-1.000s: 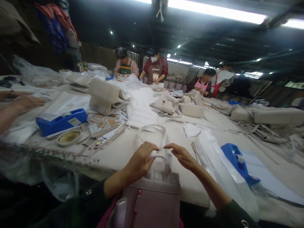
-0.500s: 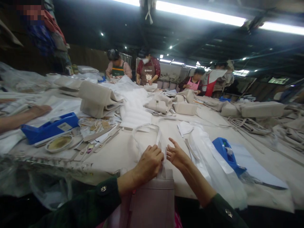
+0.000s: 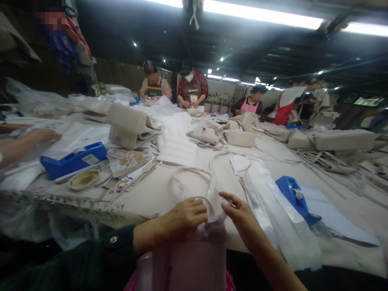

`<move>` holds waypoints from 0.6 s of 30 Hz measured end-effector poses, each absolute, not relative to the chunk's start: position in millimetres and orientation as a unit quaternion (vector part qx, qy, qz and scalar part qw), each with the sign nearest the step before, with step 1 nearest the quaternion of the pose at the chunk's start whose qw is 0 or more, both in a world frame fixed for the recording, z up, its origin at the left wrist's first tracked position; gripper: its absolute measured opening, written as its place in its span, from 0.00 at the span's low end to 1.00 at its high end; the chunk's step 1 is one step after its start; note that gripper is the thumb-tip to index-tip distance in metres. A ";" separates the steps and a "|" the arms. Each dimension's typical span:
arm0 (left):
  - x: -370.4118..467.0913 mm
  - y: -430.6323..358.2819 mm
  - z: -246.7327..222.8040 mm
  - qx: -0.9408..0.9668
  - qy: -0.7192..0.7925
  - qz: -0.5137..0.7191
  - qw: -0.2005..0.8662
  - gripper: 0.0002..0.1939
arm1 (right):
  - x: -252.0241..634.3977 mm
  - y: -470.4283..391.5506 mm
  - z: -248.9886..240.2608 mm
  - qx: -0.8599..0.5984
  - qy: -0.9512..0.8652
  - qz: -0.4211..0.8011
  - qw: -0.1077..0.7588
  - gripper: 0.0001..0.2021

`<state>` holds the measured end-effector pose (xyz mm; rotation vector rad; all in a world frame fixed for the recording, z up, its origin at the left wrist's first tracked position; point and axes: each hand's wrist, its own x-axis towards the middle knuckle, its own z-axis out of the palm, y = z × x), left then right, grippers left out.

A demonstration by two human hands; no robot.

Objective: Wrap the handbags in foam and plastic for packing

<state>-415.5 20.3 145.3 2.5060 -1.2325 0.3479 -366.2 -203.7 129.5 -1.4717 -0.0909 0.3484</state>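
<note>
A mauve-grey bag stands upright against me at the table's front edge, its lower part beyond the frame. Its looped handle rises from the top and leans onto the table. Thin clear plastic film bunches around the handle's base. My left hand is closed over a curved, film-covered piece of the handle, above the bag's opening. On the right, my right hand pinches the film between thumb and fingers. The fingertips of my left hand are partly hidden.
Blue tape dispensers stand left and right. Near the left one are a round dish and loose straps. White foam sheets, stacked beige bags and plastic sleeves lie about. A co-worker's arm reaches in at left; several people work behind.
My left hand has moved slightly down and turned flatter. My right hand, spread apart before, now pinches the film. More film shows bunched over the bag's top.
</note>
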 end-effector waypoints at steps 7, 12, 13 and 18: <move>-387.3 69.4 152.0 0.923 -0.326 0.121 0.168 0.11 | -362.6 -231.7 112.5 -0.896 -0.151 0.093 0.408 0.14; -395.1 65.5 161.2 0.932 -0.262 0.143 0.207 0.12 | -351.3 -214.7 138.3 -0.941 -0.241 -0.019 0.234 0.09; -395.5 62.9 163.7 0.937 -0.227 0.128 0.233 0.10 | -347.3 -206.7 146.2 -0.933 -0.258 -0.006 0.250 0.10; -383.8 52.6 169.4 0.957 -0.122 -0.049 0.258 0.07 | -326.2 -156.2 173.5 -0.889 -0.392 0.124 0.200 0.18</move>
